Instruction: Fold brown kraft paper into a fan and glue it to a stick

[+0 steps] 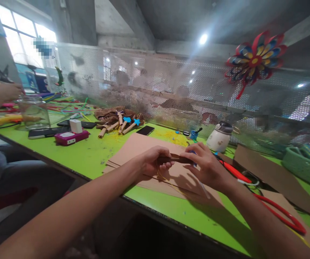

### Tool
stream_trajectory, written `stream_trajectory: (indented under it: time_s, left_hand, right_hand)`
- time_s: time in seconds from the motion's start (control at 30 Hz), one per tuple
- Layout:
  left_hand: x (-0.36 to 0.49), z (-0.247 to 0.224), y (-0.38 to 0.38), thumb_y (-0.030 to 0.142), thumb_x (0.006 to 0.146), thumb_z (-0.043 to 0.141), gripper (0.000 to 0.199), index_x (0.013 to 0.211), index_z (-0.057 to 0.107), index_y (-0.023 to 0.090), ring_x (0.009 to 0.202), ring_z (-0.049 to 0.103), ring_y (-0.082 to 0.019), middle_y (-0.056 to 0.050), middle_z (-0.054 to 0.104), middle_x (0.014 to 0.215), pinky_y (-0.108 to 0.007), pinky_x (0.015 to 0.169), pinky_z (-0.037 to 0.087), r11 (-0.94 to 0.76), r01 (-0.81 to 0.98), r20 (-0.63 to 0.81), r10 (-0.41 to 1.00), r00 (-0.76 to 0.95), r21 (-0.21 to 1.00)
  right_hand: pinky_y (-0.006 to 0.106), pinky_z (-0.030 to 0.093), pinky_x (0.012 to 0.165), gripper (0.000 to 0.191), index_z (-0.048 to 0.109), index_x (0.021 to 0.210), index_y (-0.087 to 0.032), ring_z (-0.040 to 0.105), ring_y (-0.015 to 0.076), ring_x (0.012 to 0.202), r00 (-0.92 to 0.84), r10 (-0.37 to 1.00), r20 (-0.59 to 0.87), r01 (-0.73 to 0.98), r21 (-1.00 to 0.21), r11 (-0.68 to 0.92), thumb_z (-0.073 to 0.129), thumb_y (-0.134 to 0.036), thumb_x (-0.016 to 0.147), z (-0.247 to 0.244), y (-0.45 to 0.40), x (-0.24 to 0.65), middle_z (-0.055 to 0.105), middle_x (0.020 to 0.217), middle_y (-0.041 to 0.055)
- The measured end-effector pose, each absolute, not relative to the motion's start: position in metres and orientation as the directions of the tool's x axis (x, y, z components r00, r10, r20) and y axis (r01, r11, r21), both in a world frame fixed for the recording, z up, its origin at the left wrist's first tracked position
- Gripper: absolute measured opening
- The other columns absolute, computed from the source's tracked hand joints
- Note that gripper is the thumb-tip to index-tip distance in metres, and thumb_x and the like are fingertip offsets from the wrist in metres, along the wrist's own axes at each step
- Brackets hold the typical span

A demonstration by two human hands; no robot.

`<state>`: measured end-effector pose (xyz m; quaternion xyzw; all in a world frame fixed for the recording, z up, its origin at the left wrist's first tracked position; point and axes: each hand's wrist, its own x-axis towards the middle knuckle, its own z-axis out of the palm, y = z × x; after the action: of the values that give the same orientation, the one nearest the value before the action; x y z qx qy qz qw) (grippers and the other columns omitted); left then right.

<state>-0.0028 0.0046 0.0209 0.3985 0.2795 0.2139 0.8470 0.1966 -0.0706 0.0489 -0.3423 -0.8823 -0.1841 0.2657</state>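
Note:
A narrow piece of folded brown paper (176, 159) is stretched between my two hands, above a stack of tan paper sheets (137, 145). My left hand (157, 160) is closed around its left end, fingers curled underneath. The fingers and thumb of my right hand (202, 162) pinch its right end, and partly cover it. Thin yellow string (168, 180) hangs below my left hand onto the sheets. Something blue shows just behind my right fingers, too hidden to name.
Brown paper pieces with rolled handles (117, 122) lie behind, near a black phone (145, 130). A purple box (72, 137) and glass jar (33, 113) stand left, beside another person's hand (6, 91). To the right are a white flask (219, 137), red-handled scissors (281, 212) and a green basket (303, 167).

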Motion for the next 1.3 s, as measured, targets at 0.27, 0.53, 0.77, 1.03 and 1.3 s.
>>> stream_trajectory:
  time_s: [0.27,0.53,0.77,1.03,1.3]
  left_hand:
    - [-0.005,0.021,0.005,0.015,0.06,0.047,0.022,0.074,0.061,0.005,0.043,0.048,-0.01,-0.008,0.058,0.054,-0.016,0.035,0.035,0.548,-0.106,-0.302,0.6,0.74,0.83]
    - [-0.01,0.022,0.004,0.015,0.062,0.048,0.03,0.085,0.063,0.001,0.05,0.052,-0.012,-0.011,0.062,0.068,-0.021,0.045,0.042,0.579,-0.052,-0.288,0.479,0.829,0.813]
    - [-0.019,0.035,0.0,0.045,0.076,0.052,0.044,0.095,0.064,0.007,0.07,0.057,-0.018,-0.014,0.064,0.083,-0.029,0.065,0.044,0.424,-0.05,-0.186,0.496,0.848,0.904]
    - [-0.026,0.039,0.003,0.058,0.076,0.046,0.057,0.084,0.067,0.006,0.068,0.057,-0.02,-0.014,0.064,0.075,-0.032,0.063,0.044,0.381,0.18,-0.307,0.304,0.902,0.907]
    - [-0.02,0.034,-0.002,0.031,0.074,0.051,0.028,0.082,0.066,0.009,0.066,0.057,-0.016,-0.009,0.064,0.073,-0.026,0.059,0.044,0.361,0.163,-0.273,0.279,0.921,0.918]
  right_hand:
    - [0.041,0.036,0.08,0.017,0.062,0.093,-0.02,0.046,0.0225,0.087,-0.633,0.466,0.618,0.725,0.263,0.637,0.049,-0.014,0.084,0.048,-0.073,0.189,0.06,0.087,0.0073]
    - [0.039,0.034,0.077,0.019,0.064,0.09,-0.021,0.047,0.0205,0.081,-0.646,0.457,0.612,0.716,0.277,0.641,0.048,-0.013,0.085,0.047,-0.072,0.192,0.061,0.081,0.0059]
    - [0.038,0.036,0.073,0.019,0.064,0.087,-0.021,0.047,0.0203,0.079,-0.639,0.47,0.609,0.712,0.236,0.662,0.047,-0.014,0.086,0.045,-0.07,0.195,0.061,0.078,0.0056]
    - [0.037,0.039,0.074,0.022,0.063,0.096,-0.019,0.047,0.0201,0.083,-0.685,0.425,0.591,0.644,0.219,0.733,0.045,-0.012,0.086,0.048,-0.083,0.182,0.06,0.083,0.0071]
    - [0.04,0.038,0.078,0.019,0.063,0.098,-0.018,0.046,0.0222,0.085,-0.683,0.42,0.598,0.661,0.26,0.704,0.048,-0.018,0.086,0.042,-0.084,0.176,0.059,0.085,0.0083]
